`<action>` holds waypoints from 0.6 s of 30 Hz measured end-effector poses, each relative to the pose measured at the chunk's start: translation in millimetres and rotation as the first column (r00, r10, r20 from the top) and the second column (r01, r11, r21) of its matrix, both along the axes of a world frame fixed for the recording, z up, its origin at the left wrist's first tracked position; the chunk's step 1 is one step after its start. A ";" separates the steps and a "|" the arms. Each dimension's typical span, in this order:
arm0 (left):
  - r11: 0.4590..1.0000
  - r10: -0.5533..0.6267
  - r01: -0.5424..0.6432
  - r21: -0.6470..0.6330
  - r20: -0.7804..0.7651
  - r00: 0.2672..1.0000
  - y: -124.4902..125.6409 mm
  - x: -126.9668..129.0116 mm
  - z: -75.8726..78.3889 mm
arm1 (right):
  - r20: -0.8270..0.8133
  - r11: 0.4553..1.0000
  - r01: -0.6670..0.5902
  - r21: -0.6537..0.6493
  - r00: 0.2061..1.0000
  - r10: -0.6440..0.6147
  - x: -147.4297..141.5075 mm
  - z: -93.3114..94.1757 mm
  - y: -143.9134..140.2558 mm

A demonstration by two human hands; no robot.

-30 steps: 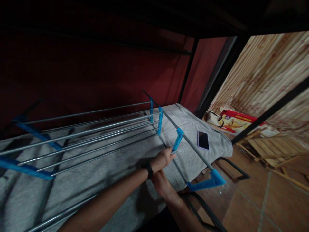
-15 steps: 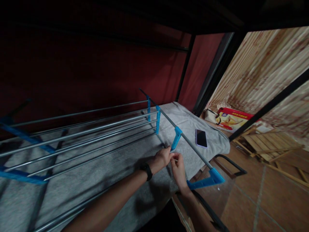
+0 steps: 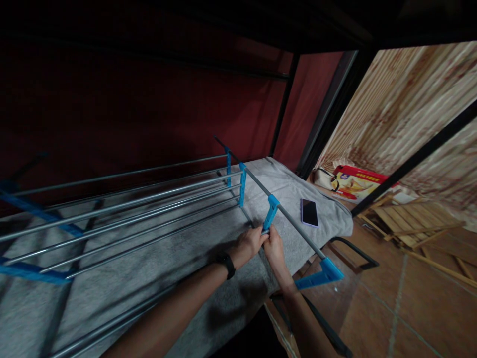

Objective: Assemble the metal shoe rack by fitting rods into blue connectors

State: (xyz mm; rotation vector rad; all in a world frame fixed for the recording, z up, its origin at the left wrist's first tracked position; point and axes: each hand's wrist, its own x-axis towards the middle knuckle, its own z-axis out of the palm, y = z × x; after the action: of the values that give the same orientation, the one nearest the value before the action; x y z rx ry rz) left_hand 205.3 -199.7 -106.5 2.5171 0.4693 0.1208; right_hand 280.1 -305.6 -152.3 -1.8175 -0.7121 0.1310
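Observation:
A metal drying rack [image 3: 156, 196] with silver rods and blue plastic brackets lies on its side on a grey towel [image 3: 194, 248]. My left hand [image 3: 249, 244], with a black watch on the wrist, and my right hand [image 3: 275, 248] meet at the lower end of one blue bracket [image 3: 271, 211]. Both hands pinch that bracket's foot where a rod joins it. Another blue bracket [image 3: 322, 276] sticks out past the towel's edge, right of my right forearm.
A dark phone [image 3: 309, 212] lies on the towel near its right end. Black metal frame bars [image 3: 410, 161] cross at the right. On the tiled floor beyond sit a red bag [image 3: 357, 181] and wooden slats [image 3: 413, 221]. A dark red wall stands behind.
My right hand came up from under my left wrist and closed on the blue bracket's foot beside my left hand. The view shifted slightly.

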 end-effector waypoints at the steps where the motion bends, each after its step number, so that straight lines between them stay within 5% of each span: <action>1: 1.000 -0.005 0.005 0.008 0.000 1.000 0.1 -0.5 -0.5 | 0.007 1.000 -0.005 0.001 1.000 0.005 0.6 0.4 0.0; 9: 0.998 -0.027 0.023 0.061 0.060 0.998 1.3 -3.7 -13.8 | 0.069 0.999 0.000 -0.052 0.998 0.003 4.1 1.6 -0.1; 18: 0.998 -0.033 0.032 0.045 0.037 0.999 0.7 -6.4 -3.4 | 0.112 0.994 -0.036 -0.104 0.993 0.047 8.6 2.5 -2.3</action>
State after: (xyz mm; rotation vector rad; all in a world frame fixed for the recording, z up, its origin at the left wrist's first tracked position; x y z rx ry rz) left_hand 198.9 -199.0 -110.0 2.5599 0.4144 0.1682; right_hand 288.7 -307.9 -149.8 -1.9199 -0.8376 0.0927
